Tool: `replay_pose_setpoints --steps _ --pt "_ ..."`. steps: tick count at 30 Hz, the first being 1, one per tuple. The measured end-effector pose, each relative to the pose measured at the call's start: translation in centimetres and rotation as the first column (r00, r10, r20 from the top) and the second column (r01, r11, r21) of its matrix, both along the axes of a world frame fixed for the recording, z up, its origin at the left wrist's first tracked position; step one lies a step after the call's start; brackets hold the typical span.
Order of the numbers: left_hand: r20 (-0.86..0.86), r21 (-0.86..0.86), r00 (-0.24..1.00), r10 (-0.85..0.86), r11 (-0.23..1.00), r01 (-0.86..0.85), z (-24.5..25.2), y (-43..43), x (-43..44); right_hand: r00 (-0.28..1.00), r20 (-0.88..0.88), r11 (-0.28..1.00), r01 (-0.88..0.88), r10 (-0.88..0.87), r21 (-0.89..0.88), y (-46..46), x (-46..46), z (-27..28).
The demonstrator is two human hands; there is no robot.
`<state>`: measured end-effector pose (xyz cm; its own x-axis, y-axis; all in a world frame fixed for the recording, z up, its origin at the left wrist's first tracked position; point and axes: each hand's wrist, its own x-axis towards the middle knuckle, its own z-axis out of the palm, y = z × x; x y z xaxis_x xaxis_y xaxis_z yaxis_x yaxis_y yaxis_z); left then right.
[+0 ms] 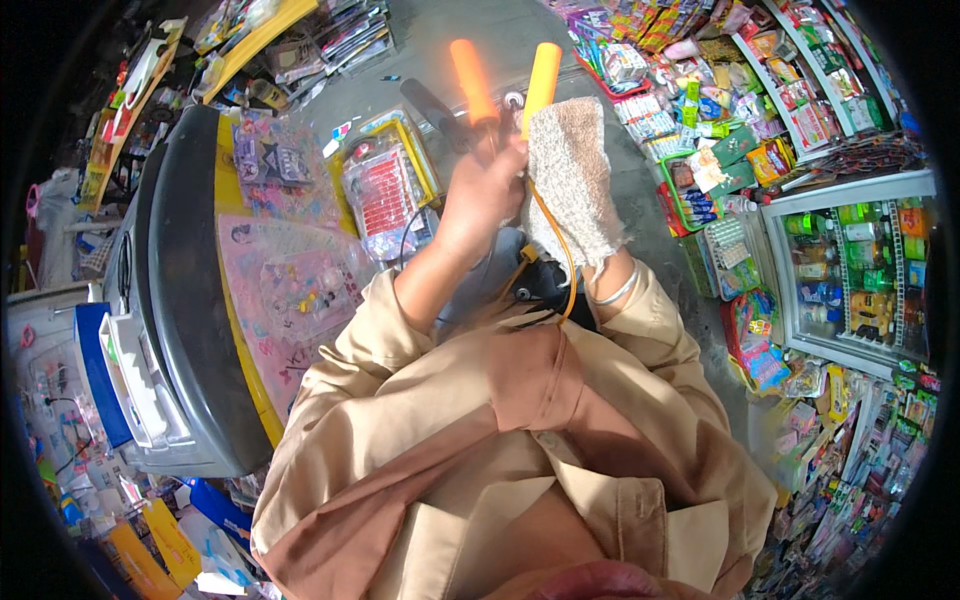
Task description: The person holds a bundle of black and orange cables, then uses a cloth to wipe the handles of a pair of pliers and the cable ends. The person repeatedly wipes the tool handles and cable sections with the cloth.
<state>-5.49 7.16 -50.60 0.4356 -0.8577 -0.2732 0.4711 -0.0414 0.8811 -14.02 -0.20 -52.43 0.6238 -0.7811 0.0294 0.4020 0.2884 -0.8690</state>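
Observation:
My left hand (486, 193) is closed in front of me, its thumb at the left edge of a beige knitted cloth or glove (574, 180). This knitted piece covers most of my right hand, so its fingers are hidden; a bracelet (619, 285) shows at that wrist. Just beyond my left hand rises an orange cylinder (471, 79), its lower end blurred. A yellow cylinder (543, 79) stands beside it, its lower part partly behind the knitted piece. What holds either cylinder cannot be made out. An orange cord (556, 229) runs down across the knitted piece towards my body.
To the left are a large dark grey casing (202, 300), a pink patterned sheet (300, 300) and a clear-lidded box (382, 195). On the right stand packed snack shelves, a green basket (670, 196) and a glass-fronted drinks cooler (780, 277). Grey floor (442, 30) lies beyond my hands.

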Motion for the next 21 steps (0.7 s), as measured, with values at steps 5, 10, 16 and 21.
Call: replay_pose_setpoints --steps 5,10,16,21 --pt "0.05 -0.015 0.998 -0.027 1.0 0.028 -0.1 0.4 -0.5 0.983 0.16 0.968 0.049 -0.091 0.245 0.3 0.7 -0.3" --pt "0.342 -0.019 0.93 -0.137 0.988 0.153 -1.3 1.5 -1.7 0.982 0.102 0.983 0.145 -0.157 0.108 -1.2 -0.4 1.6" --pt "0.329 -0.045 0.93 -0.164 0.981 0.189 -2.0 1.8 -1.1 0.944 -0.003 0.91 0.318 -0.33 -0.267 -2.9 -0.3 1.7" --pt "0.291 0.016 0.938 -0.191 0.981 0.195 -2.7 2.0 -0.7 0.811 -0.232 0.353 -0.034 -0.537 -0.935 -4.5 -1.8 0.6"
